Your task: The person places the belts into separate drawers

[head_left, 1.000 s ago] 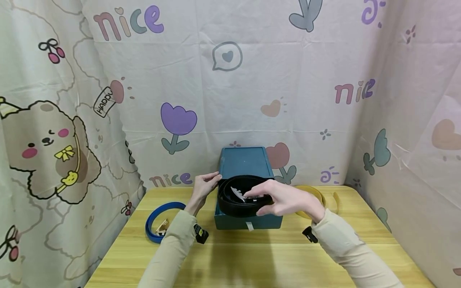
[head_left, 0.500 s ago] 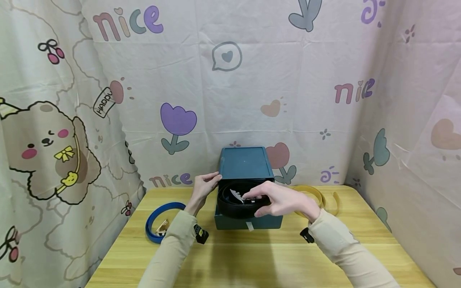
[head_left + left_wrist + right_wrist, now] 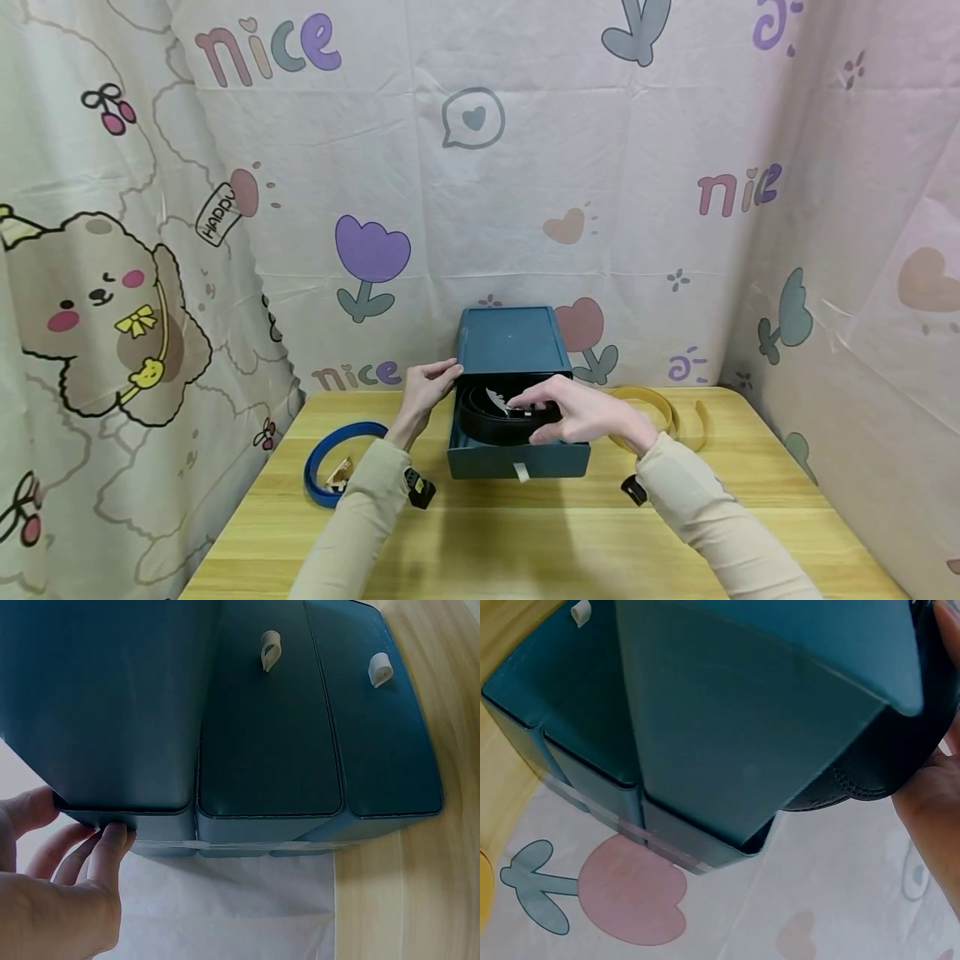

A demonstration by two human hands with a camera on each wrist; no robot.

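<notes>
A black belt point(image 3: 491, 429), coiled up with a silver buckle point(image 3: 497, 402) inside the coil, is at the pulled-out top drawer point(image 3: 551, 463) of a teal drawer cabinet point(image 3: 512, 337). My right hand point(image 3: 588, 412) holds the coil from the right side, thumb in front and fingers reaching over its inside. Part of the belt point(image 3: 934, 671) shows beyond the drawer wall in the right wrist view, beside my right hand point(image 3: 930, 799). At the cabinet's upper left front corner, my left hand point(image 3: 422, 396) grips the edge; the left wrist view shows thumb and fingers point(image 3: 110, 847) on either side of that corner.
On the left of the wooden table point(image 3: 495, 550) lies a coiled blue belt point(image 3: 318, 454) with a gold buckle. A yellow belt point(image 3: 660, 400) lies coiled behind my right wrist. Below the pulled-out drawer are two pushed-in drawers point(image 3: 270, 727) with white loop pulls. A printed curtain hangs behind.
The coiled black belt has sunk from above the open drawer into it, my right hand moving slightly left with it. My left hand stays on the cabinet corner.
</notes>
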